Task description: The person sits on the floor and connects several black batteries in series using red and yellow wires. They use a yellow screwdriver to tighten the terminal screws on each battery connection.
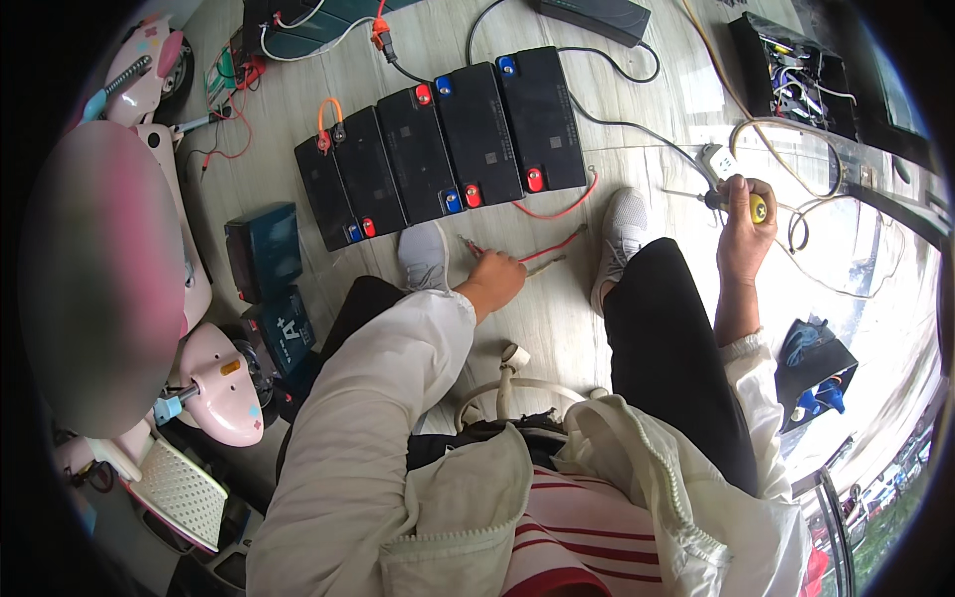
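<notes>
Several black batteries [443, 144] with red and blue terminals lie side by side on the floor; an orange loop lead [331, 104] joins two terminals on the leftmost pair. My left hand [492, 279] is closed on a red wire [559, 242] with ring ends, just below the batteries, beside a tan-sleeved piece [547, 266]. A loose red lead [544, 216] curves under the right-hand batteries. My right hand [743, 234] grips a screwdriver [758, 207] with a yellow-and-black handle, its thin shaft pointing left.
Pink scooters [214, 383] and dark teal batteries [261, 254] stand at left. A charger [595, 18], cables, a power strip [716, 159] and an open electronics case [791, 80] lie at top and right. A black box [808, 378] sits lower right. A stool base [507, 388] is between my legs.
</notes>
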A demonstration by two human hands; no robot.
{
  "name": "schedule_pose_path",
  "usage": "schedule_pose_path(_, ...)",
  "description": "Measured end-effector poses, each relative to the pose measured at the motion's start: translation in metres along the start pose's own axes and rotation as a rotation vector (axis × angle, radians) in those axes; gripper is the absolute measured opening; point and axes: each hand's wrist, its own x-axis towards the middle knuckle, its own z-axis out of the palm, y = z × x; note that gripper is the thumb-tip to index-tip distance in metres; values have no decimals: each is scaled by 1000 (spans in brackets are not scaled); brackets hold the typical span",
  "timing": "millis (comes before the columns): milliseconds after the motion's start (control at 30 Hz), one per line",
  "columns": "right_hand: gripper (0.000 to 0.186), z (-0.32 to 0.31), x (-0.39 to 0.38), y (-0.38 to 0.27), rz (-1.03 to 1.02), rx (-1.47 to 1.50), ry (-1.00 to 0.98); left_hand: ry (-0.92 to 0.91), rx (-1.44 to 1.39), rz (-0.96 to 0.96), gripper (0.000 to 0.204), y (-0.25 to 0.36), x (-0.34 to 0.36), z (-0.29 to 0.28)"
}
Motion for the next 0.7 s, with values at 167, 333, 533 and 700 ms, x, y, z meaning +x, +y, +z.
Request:
schedule_pose_path(167,18,0,3,2,-39,-15,-41,66,33,-98,11,21,14,3)
schedule_pose_path(333,20,3,2,4,-21,-13,-90,-124,-119,-77,22,20,5,-2)
schedule_pose_path(533,22,10,0,5,-50,33,-12,-389,-314,49,29,7,-43,-115)
schedule_pose_path(700,21,35,-12,11,-118,-49,-1,-197,-388,-47,21,-29,-113,-226)
